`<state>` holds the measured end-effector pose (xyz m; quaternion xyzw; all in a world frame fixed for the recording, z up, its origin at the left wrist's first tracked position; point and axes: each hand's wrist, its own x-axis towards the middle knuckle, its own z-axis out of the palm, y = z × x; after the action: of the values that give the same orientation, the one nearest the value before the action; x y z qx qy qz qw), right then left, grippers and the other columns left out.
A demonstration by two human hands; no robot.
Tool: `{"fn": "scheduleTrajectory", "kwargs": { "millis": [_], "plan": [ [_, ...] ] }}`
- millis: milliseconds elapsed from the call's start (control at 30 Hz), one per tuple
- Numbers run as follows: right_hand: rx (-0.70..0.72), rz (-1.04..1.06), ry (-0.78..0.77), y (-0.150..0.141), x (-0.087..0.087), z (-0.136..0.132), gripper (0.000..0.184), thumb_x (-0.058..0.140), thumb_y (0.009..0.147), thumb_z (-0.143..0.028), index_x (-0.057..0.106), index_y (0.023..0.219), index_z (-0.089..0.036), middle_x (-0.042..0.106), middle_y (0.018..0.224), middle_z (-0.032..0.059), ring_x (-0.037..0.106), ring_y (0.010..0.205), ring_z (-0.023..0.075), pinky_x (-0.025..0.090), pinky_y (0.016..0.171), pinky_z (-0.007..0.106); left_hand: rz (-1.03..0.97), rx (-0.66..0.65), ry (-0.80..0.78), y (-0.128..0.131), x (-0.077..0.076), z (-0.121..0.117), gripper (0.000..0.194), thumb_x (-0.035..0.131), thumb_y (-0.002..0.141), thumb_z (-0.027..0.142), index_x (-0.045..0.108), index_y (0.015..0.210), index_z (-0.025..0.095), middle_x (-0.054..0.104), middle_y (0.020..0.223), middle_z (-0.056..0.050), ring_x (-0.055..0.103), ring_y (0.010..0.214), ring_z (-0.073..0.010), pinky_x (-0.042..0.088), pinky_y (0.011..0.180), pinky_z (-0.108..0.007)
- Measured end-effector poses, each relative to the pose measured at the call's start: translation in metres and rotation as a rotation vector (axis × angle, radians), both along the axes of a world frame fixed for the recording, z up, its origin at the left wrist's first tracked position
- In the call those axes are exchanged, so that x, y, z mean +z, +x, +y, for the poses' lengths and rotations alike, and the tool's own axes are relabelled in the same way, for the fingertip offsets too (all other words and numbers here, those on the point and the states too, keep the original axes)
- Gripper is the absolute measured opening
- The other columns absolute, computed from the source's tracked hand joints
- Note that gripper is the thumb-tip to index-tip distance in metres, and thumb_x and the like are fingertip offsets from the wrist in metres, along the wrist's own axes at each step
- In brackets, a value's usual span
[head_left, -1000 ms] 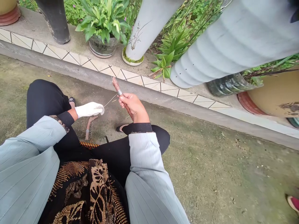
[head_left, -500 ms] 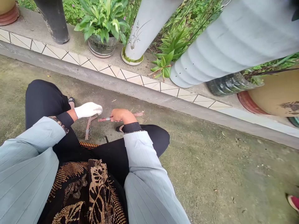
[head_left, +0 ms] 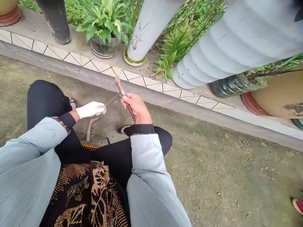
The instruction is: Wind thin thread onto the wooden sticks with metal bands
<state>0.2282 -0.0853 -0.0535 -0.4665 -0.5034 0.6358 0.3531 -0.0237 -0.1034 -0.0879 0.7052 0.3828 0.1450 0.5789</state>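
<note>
Wire taut between two grips, stick slanting through the right

The stick (head_left: 118,83) lies in the right hand (head_left: 136,105), its long axis slanting from a far end up and to the left down through the fist toward the right wrist. That bare grip is wrapped around it, thumb just below the wire coil (head_left: 122,92). From the coil, a thin strand (head_left: 112,100) runs left and back toward the body, crosswise to the stick, to the white-gloved left hand (head_left: 91,109). The left grip looks pinched on the strand, though the glove hides the fingertips. The right hand is nearer the coil; the left is well apart from it.

Just below the glove, a second stick (head_left: 89,130) with loose wire loops lies on the concrete ground (head_left: 201,164). Beyond the hands, the tiled ledge (head_left: 138,80) crosses at a slant, bearing a potted plant (head_left: 104,45).
</note>
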Motion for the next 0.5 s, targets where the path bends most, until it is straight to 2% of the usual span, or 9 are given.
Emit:
{"fn": "scheduleTrajectory", "kwargs": {
  "millis": [67,167,267,400,500],
  "plan": [
    [-0.087,-0.126,-0.065,-0.004,-0.007,0.003,0.016,0.067,0.080,-0.029,0.059,0.081,-0.014,0.052,0.063,-0.0033,0.041,0.049,0.0051,0.034,0.046,0.018,0.014,-0.042,0.040,0.001,0.001,-0.001,0.036,0.049,0.092,0.045,0.067,0.088,0.014,0.054,0.059,0.001,0.043,0.051,-0.0090,0.034,0.052,-0.021],
    [-0.072,-0.349,-0.130,-0.012,-0.014,0.005,0.006,0.061,0.083,-0.018,0.059,0.079,-0.015,0.053,0.061,-0.0027,0.043,0.047,0.0052,0.036,0.046,0.018,0.023,-0.102,0.058,0.002,-0.001,-0.002,0.035,0.054,0.089,0.045,0.068,0.086,0.013,0.059,0.065,-0.001,0.048,0.055,-0.0094,0.038,0.057,-0.021],
    [-0.014,-0.496,-0.120,-0.017,-0.017,0.007,0.006,0.058,0.085,-0.014,0.060,0.079,-0.015,0.054,0.061,-0.0022,0.045,0.048,0.0060,0.038,0.047,0.018,-0.070,-0.103,-0.078,0.001,-0.005,-0.003,0.035,0.056,0.089,0.045,0.068,0.089,0.012,0.060,0.063,-0.001,0.050,0.054,-0.0096,0.040,0.057,-0.022],
    [-0.026,-0.505,-0.057,-0.015,-0.023,0.012,0.010,0.053,0.088,-0.019,0.062,0.089,-0.015,0.057,0.070,-0.0006,0.046,0.051,0.0067,0.040,0.052,0.020,-0.211,-0.051,-0.272,0.002,-0.007,-0.004,0.035,0.062,0.087,0.044,0.069,0.086,0.010,0.065,0.065,-0.005,0.058,0.059,-0.0120,0.046,0.062,-0.023],
    [-0.051,-0.770,0.042,-0.012,-0.025,0.015,0.018,0.053,0.090,-0.026,0.065,0.097,-0.016,0.064,0.080,0.0049,0.056,0.063,0.0119,0.044,0.061,0.024,-0.313,-0.017,-0.398,0.006,-0.006,-0.007,0.036,0.068,0.082,0.044,0.070,0.082,0.008,0.069,0.070,-0.009,0.064,0.065,-0.0157,0.051,0.069,-0.028]
  ]
}}
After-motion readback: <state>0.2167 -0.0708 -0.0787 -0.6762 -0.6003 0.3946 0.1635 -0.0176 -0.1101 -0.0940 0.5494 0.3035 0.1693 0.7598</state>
